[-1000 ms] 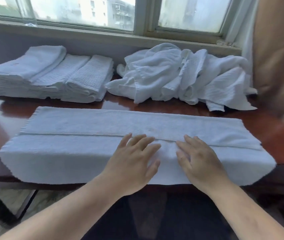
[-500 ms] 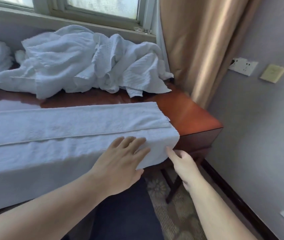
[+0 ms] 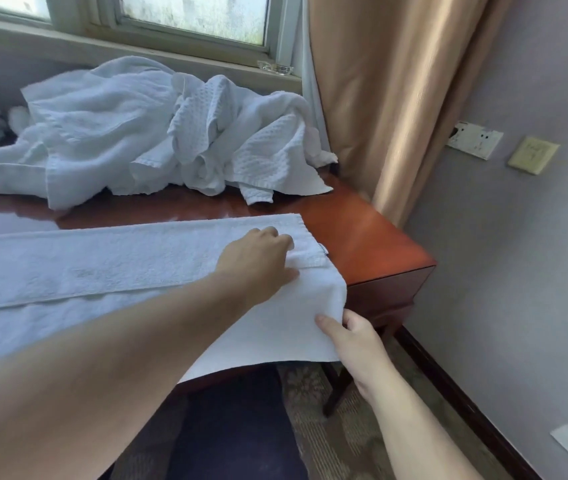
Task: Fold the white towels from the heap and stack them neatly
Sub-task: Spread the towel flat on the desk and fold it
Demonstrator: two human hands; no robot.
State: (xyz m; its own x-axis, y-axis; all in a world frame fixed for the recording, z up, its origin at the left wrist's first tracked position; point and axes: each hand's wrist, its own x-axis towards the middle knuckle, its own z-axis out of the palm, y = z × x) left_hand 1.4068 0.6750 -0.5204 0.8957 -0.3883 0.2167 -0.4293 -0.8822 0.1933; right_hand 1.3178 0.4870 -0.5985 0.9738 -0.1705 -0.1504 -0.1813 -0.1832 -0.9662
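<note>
**Glossy table (image 3: 362, 237) under the window: gripping the towel (image 3: 102, 265) end**

At the seam the left hand (image 3: 258, 258) curls onto the long-folded towel's right end; the right hand (image 3: 352, 337) pinches the overhanging corner, thumb on top; the heap (image 3: 158, 133) lies behind; best to lift both corners together, layers aligned, then fold leftward.

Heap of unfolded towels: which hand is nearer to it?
Left. The left hand grips the half-folded towel in front of the heap; the right hand pinches that towel's corner at the front edge of the table.
</note>
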